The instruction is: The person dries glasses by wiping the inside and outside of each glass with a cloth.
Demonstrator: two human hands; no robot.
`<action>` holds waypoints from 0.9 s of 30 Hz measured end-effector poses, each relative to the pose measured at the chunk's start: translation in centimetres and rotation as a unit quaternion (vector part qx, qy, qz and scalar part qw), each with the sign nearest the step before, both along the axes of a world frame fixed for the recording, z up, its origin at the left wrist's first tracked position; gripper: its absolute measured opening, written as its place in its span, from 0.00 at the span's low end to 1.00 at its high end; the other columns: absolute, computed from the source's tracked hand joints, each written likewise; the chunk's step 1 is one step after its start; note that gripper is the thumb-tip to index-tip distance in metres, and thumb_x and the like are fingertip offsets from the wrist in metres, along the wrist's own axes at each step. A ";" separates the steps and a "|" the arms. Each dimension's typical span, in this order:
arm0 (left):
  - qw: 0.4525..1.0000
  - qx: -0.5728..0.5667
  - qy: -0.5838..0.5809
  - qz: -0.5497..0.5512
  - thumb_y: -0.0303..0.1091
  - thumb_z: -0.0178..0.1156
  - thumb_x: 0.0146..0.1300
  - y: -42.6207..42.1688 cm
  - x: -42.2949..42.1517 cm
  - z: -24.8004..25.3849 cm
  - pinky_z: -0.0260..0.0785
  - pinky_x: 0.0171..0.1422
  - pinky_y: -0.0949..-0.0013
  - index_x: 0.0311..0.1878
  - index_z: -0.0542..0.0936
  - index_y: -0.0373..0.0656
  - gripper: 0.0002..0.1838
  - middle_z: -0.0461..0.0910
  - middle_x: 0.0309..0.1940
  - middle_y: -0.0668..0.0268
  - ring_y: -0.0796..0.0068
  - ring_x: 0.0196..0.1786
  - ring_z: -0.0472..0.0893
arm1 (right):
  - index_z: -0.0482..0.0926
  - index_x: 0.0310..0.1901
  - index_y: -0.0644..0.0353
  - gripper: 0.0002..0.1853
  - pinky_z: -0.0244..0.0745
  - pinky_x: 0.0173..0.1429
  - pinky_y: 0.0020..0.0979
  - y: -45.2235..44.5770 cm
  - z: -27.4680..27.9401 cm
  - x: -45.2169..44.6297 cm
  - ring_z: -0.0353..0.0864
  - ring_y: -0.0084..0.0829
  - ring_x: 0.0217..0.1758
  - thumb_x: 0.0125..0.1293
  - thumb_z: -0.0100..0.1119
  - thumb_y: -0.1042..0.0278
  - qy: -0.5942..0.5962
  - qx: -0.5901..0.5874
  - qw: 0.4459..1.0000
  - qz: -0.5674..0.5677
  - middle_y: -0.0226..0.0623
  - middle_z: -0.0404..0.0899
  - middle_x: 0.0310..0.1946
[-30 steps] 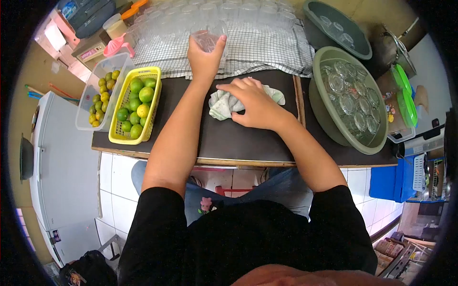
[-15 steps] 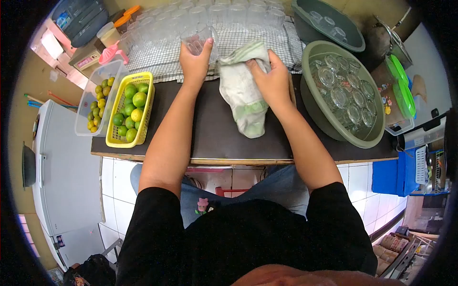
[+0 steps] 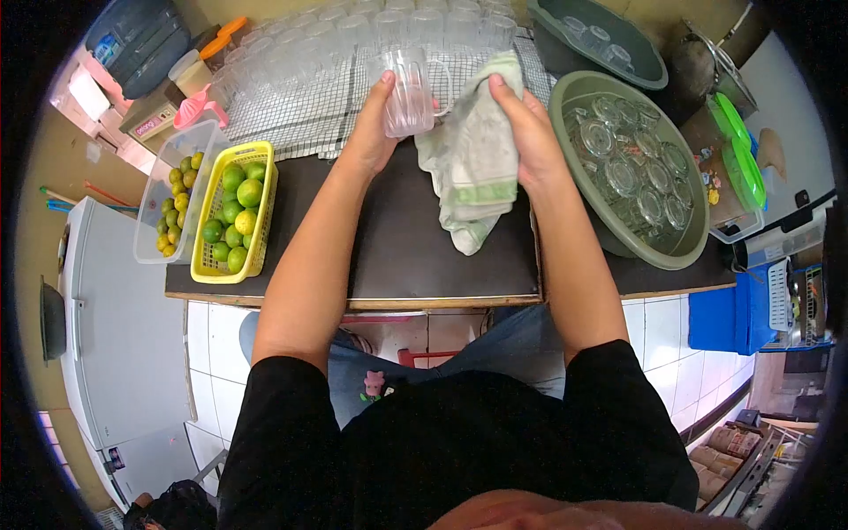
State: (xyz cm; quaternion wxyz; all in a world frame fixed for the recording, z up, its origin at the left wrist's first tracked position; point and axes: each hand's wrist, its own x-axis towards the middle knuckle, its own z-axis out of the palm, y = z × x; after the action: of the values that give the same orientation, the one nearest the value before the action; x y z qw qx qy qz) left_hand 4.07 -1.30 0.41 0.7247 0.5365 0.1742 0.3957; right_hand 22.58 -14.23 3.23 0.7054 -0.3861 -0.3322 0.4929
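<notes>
While rows of upturned clear glass mugs (image 3: pixel 389 34) lined the back of a dark brown tabletop (image 3: pixel 424 256), a person in a black short-sleeved top held a single clear, ribbed glass mug (image 3: pixel 408 99) in the left hand (image 3: pixel 373 137), its handle pointing toward the right. The left thumb lay along the near side of the glass and the fingers curled behind it, closed around its body above the tabletop. The right hand (image 3: pixel 537 141) gripped a crumpled white-and-green cloth (image 3: pixel 477 168), thumb pressed on top, the fabric hanging down just beside the mug; whether the two touched could not be told.

Beneath the rows lay a black-and-white checked cloth (image 3: pixel 296 115). To the right stood a round olive-green plastic basin (image 3: pixel 676 261) filled with glassware, and behind it a dark green basin (image 3: pixel 654 78) with a few glasses inside. At left, a yellow plastic basket (image 3: pixel 228 273) of green limes (image 3: pixel 231 212) sat beside a clear plastic box (image 3: pixel 148 238) of small yellow-green citrus fruit (image 3: pixel 175 208).
</notes>
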 end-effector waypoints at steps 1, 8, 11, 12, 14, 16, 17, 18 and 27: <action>0.999 -0.017 -0.038 -0.006 0.70 0.43 0.79 0.3 0.2 -0.4 0.76 0.68 0.54 0.68 0.76 0.39 0.40 0.87 0.52 0.53 0.59 0.59 0.86 | 0.81 0.57 0.60 0.16 0.85 0.50 0.36 -0.5 0.7 -0.3 0.89 0.29 0.46 0.80 0.62 0.57 0.000 -0.003 1.000 0.001 0.35 0.87 0.47; 0.985 -0.140 -0.104 -0.016 0.77 0.42 0.74 3.5 -1.2 -1.0 0.73 0.67 0.52 0.69 0.74 0.34 0.49 0.84 0.61 0.49 0.49 0.64 0.84 | 0.84 0.59 0.63 0.22 0.84 0.52 0.28 -2.8 3.0 -0.8 0.89 0.21 0.43 0.82 0.60 0.51 -0.043 -0.001 0.989 0.142 0.33 0.90 0.47; 0.990 -0.113 -0.071 0.031 0.77 0.42 0.74 4.5 -2.0 -1.4 0.74 0.66 0.52 0.70 0.73 0.34 0.49 0.83 0.62 0.48 0.49 0.64 0.84 | 0.86 0.56 0.62 0.21 0.82 0.48 0.26 -2.2 3.9 -2.6 0.85 0.18 0.41 0.82 0.60 0.51 -0.211 0.015 0.975 0.072 0.30 0.89 0.43; 0.990 -0.113 -0.080 0.030 0.77 0.42 0.74 5.1 -2.2 -1.9 0.76 0.63 0.54 0.70 0.73 0.34 0.49 0.83 0.62 0.47 0.50 0.62 0.85 | 0.88 0.54 0.60 0.19 0.79 0.46 0.25 -1.5 4.5 -2.2 0.82 0.15 0.40 0.80 0.63 0.52 -0.286 0.020 0.957 0.050 0.28 0.89 0.38; 0.989 -0.117 -0.080 0.046 0.77 0.42 0.75 5.4 -2.7 -1.7 0.77 0.61 0.55 0.70 0.72 0.34 0.49 0.83 0.62 0.47 0.50 0.61 0.85 | 0.89 0.52 0.61 0.17 0.78 0.43 0.25 -1.1 7.6 -2.4 0.80 0.13 0.37 0.80 0.64 0.53 -0.497 0.099 0.860 -0.056 0.22 0.88 0.39; 0.988 -0.123 -0.081 0.047 0.76 0.42 0.76 6.2 -3.2 -2.3 0.78 0.57 0.57 0.71 0.71 0.35 0.48 0.83 0.61 0.47 0.52 0.58 0.86 | 0.88 0.53 0.62 0.15 0.78 0.43 0.33 -1.7 13.2 -3.4 0.83 0.28 0.36 0.74 0.68 0.59 -0.617 0.042 0.771 -0.152 0.39 0.88 0.38; 0.987 -0.127 -0.083 0.059 0.76 0.42 0.76 6.2 -3.4 -2.4 0.78 0.57 0.57 0.71 0.71 0.35 0.47 0.83 0.61 0.47 0.52 0.58 0.86 | 0.86 0.54 0.64 0.16 0.79 0.45 0.40 -2.0 15.8 -4.2 0.86 0.39 0.39 0.73 0.67 0.62 -0.648 -0.008 0.744 -0.162 0.52 0.88 0.42; 0.985 -0.128 -0.088 0.071 0.76 0.42 0.75 6.1 -3.3 -2.1 0.78 0.58 0.57 0.71 0.71 0.36 0.47 0.83 0.62 0.47 0.52 0.58 0.85 | 0.86 0.38 0.67 0.13 0.73 0.34 0.35 -1.5 16.0 -4.5 0.77 0.32 0.24 0.72 0.69 0.62 -0.601 0.143 0.748 -0.244 0.49 0.84 0.26; 0.980 -0.160 -0.107 0.041 0.75 0.45 0.75 6.3 -3.5 -2.2 0.76 0.59 0.56 0.72 0.73 0.38 0.45 0.85 0.60 0.50 0.55 0.57 0.85 | 0.86 0.61 0.50 0.27 0.78 0.38 0.34 -10.3 12.9 -7.7 0.84 0.34 0.34 0.57 0.75 0.61 -0.829 0.298 0.451 -0.146 0.33 0.84 0.40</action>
State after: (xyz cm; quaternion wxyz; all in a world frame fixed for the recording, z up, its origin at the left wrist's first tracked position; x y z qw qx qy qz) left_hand 0.52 5.04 -1.80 0.7989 0.3603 0.1787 0.4473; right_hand 14.86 -24.56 16.10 0.2297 -0.4210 -0.8246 -0.3002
